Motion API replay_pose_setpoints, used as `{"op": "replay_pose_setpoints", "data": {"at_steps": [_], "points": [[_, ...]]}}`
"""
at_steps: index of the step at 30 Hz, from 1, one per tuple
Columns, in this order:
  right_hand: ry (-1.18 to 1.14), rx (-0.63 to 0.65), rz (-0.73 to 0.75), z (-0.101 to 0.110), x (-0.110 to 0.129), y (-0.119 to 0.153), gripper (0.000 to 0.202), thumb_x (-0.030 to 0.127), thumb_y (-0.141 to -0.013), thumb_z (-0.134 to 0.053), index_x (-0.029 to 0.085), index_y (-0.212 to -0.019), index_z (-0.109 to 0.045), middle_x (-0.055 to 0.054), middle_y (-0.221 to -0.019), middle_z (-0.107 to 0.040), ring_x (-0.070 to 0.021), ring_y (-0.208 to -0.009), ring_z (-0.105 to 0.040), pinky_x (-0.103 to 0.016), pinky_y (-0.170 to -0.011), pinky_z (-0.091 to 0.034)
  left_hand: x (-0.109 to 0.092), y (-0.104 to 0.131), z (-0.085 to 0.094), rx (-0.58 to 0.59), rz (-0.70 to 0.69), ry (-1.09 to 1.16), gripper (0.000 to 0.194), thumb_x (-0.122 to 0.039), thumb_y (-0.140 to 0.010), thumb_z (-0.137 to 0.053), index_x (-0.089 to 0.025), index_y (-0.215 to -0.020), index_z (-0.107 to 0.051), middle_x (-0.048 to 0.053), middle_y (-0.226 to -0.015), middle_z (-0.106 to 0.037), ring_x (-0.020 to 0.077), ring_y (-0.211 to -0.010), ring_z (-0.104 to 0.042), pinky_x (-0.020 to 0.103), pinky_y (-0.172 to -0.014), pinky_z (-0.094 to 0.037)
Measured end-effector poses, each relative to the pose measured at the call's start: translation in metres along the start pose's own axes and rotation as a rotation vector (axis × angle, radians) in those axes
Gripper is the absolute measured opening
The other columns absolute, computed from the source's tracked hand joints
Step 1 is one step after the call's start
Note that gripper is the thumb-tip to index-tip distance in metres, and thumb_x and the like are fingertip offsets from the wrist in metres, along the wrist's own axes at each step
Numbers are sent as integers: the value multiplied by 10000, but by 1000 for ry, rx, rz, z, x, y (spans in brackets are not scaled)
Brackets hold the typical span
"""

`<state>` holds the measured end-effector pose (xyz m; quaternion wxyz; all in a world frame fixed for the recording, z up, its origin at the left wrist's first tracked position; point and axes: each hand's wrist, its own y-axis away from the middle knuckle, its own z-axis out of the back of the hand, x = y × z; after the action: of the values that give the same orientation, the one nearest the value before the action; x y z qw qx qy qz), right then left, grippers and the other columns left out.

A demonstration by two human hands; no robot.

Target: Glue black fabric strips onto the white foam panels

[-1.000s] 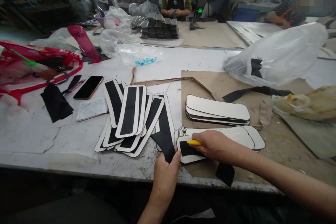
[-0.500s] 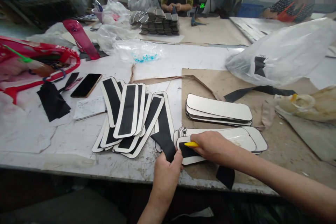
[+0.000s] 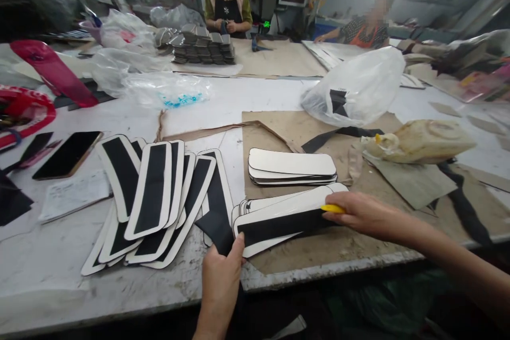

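My left hand (image 3: 222, 272) is closed at the left end of a white panel (image 3: 287, 211) with rounded corners, its thumb on the panel's lower left corner. A folded black strip (image 3: 218, 227) passes through its grip. Along the panel lies a black strip (image 3: 279, 228). My right hand (image 3: 356, 211) is closed around a yellow tool (image 3: 333, 208) at the strip's right end; only the tool's tip shows, so its kind is unclear. More white panels lie beneath. To the left, panels with black strips (image 3: 152, 191) form an overlapping pile.
Behind my hands is a stack of plain white panels (image 3: 292, 164). A phone (image 3: 67, 155) and notepad (image 3: 75, 195) lie left. A clear plastic bag (image 3: 358, 87) and a yellowish bottle-like object (image 3: 428, 141) are at right. Two people (image 3: 227, 8) work across the table.
My right hand has moved right along the panel with the yellow tool, and the black strip now shows along its length. My left hand stays at the panel's left end. The view has turned right.
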<state>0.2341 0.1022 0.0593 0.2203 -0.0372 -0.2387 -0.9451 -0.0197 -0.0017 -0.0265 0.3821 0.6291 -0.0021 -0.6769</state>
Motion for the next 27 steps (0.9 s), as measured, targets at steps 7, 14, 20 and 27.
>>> {"op": "replay_pose_setpoints", "data": {"at_steps": [7,14,20,27], "points": [[52,-120,-175,-13,-19,-10,271,420,-860,-429,202,-803,-579,-68,-828,-666,-206,-739,-614,-264,-609,-367,-9,4,-2,-45,23,-36,312,-412,-606,-706,-143,-722,-596,-19,-497,-585,150,-436,-522,278,-467,-424],[97,-105,-201,-19,-15,-22,268,411,-853,-437,199,-813,-596,-91,-890,-688,-255,-837,-638,-300,-637,-394,-16,9,-4,-83,42,-39,313,-389,-585,-733,-147,-715,-583,-34,-483,-571,148,-421,-507,284,-458,-405],[59,-75,-171,-19,-20,-27,254,379,-853,-441,193,-819,-611,-103,-897,-695,-260,-860,-640,-307,-652,-403,-20,11,-6,-91,48,-5,349,-377,-554,-767,-132,-745,-607,-48,-459,-543,128,-421,-477,263,-442,-392],[42,-31,-166,-19,-25,-33,249,372,-855,-452,181,-830,-609,-110,-894,-694,-252,-852,-642,-293,-641,-406,-22,13,-7,-87,61,46,360,-345,-530,-781,-121,-749,-602,-45,-497,-551,100,-424,-460,227,-412,-368]]}}
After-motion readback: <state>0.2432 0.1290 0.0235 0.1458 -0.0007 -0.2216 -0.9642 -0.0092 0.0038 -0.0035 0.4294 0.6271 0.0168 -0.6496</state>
